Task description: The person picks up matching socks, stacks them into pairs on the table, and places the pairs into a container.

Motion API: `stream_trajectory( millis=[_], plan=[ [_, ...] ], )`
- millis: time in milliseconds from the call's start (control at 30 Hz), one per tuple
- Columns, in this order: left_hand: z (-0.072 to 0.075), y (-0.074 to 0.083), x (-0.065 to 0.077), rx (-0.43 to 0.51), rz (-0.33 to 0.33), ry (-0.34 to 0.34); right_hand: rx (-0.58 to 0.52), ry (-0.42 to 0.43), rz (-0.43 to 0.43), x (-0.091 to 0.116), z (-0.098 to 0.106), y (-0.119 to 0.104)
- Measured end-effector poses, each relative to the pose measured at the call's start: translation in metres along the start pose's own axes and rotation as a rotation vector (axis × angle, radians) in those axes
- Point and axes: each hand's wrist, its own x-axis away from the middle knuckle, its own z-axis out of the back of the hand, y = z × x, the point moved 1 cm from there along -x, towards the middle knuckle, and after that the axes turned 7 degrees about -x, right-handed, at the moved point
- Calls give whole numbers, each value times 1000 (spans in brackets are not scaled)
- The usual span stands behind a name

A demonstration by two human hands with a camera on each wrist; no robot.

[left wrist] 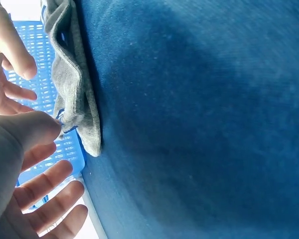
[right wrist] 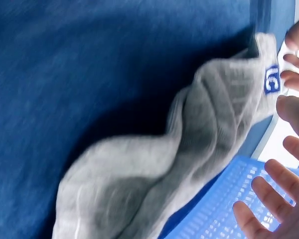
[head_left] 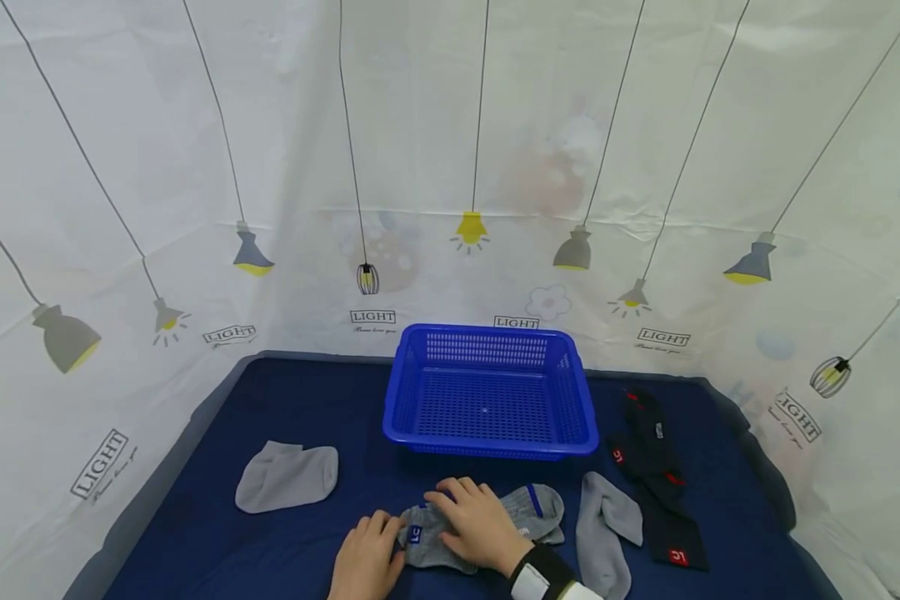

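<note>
A pair of grey socks (head_left: 429, 550) with a blue logo patch and blue stripes lies lengthwise in front of me. My left hand (head_left: 366, 557) is at the cuff end, its fingers loosely bent beside the fabric. In the left wrist view the thumb (left wrist: 42, 125) overlaps the cuff, and whether it touches is unclear. Over the middle of the socks reaches my right hand (head_left: 480, 525), fingers spread and relaxed. The right wrist view shows the rumpled grey sock (right wrist: 204, 129) stretching away from both hands, with no finger curled round it.
Behind the hands stands a blue plastic basket (head_left: 487, 446). A light grey pair of socks (head_left: 288, 477) lies to the left. Another light grey sock (head_left: 603, 533) lies right of my hand, beside several black socks with red marks (head_left: 656, 479). A printed white curtain (head_left: 435, 125) surrounds the dark blue surface.
</note>
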Motion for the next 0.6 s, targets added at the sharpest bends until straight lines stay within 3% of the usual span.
stream_trajectory(
  millis=[233,433,600],
  plan=[
    [-2,-7,-2,-2,36,-33,7,-36,46,-2,-10,-12],
    [-2,-14,0,-8,56,7,9,-75,76,-3,-15,-19],
    [-5,-15,2,-12,57,-15,26,-121,77,-3,-23,-23]
  ],
)
